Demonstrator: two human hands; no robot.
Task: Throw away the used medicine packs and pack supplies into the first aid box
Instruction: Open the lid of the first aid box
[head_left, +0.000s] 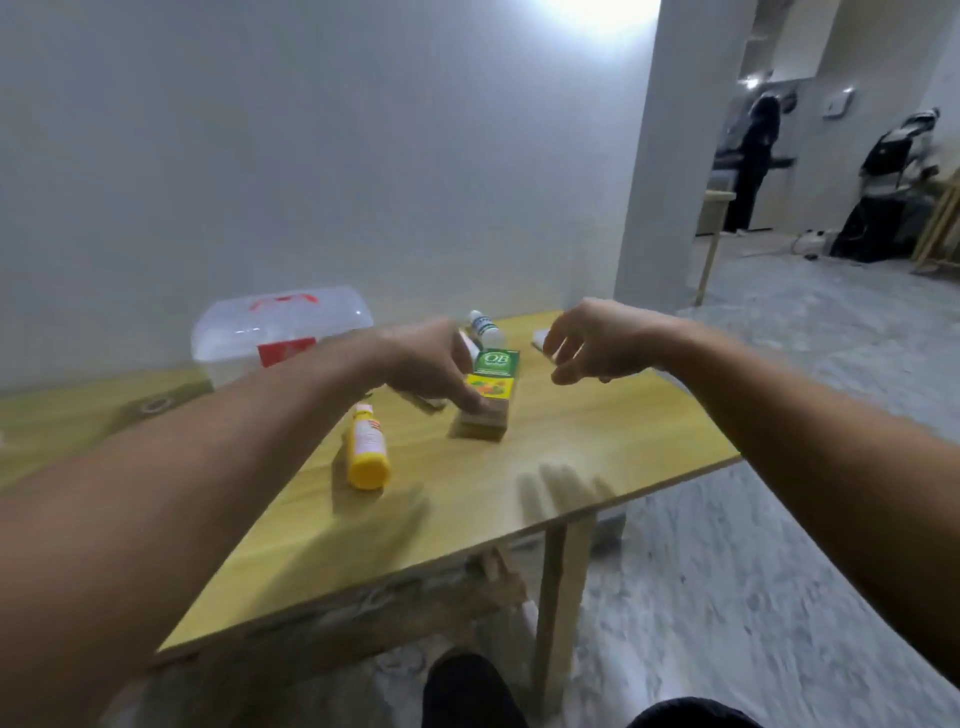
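A clear plastic first aid box (249, 332) with a red handle and red label stands shut at the back left of the wooden table (597, 447). My left hand (431, 364) reaches over the table, its fingers touching the left side of a green and yellow medicine carton (491, 384) standing mid-table. A yellow bottle (368, 451) lies on its side near the front. A small white bottle (485, 328) lies behind the carton. My right hand (597, 340) hovers above the table's right part, fingers spread, holding nothing. A pale small item (539, 338) shows behind it.
A roll of tape (156, 404) lies on the table's left part. The table's right edge drops to a grey marbled floor (779, 545). A white pillar (654, 156) rises behind the table. Two persons stand far off at the back right. My knees show below.
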